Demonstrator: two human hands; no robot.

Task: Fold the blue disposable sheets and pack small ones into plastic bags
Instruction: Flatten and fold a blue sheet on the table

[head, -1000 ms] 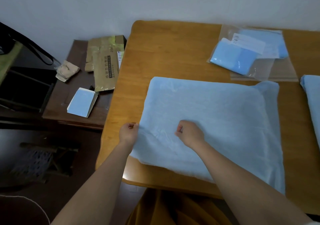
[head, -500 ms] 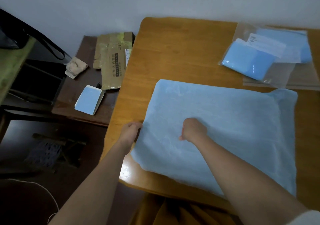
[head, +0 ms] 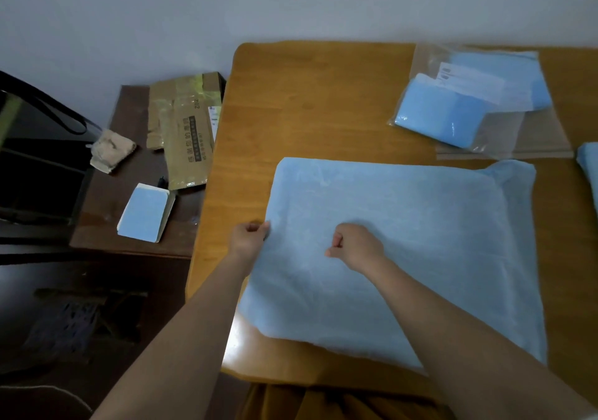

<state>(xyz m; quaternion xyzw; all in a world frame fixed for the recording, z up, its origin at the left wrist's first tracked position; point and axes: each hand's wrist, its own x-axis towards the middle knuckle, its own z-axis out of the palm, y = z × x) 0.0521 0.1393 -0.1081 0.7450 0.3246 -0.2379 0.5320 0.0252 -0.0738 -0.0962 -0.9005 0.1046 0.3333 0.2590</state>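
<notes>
a wooden table (head: 323,102) with a rounded far-left corner fills the right of the view, its far edge against a pale wall (head: 226,5). its near edge is partly cut off by the forearms and the right side runs out of frame. the far-left stretch of tabletop, between the wall and the sheet, is bare wood.

a large blue sheet (head: 420,241) lies flat across the near half of the table, lower right corner close to the near edge, upper right corner bunched up a little. a narrow band of wood shows along its left side.

both forearms reach in from the bottom edge. the left hand (head: 250,236) sits at the sheet's left edge, fingers curled, pinching that edge. the right hand (head: 354,246) rests on the sheet just right of it, knuckles up and fingers clenched; whether it holds a fold of fabric underneath cannot be made out.

at the far right, clear plastic bags (head: 504,128) hold folded blue sheets (head: 437,115) and a white label. a second blue sheet (head: 589,173) is cut off at the right edge.

left of the table, a dark side table (head: 129,238) carries a flattened cardboard box (head: 184,134), a small blue-faced pack (head: 144,214) and a crumpled beige scrap (head: 110,154). the floor below is too dark to read.
</notes>
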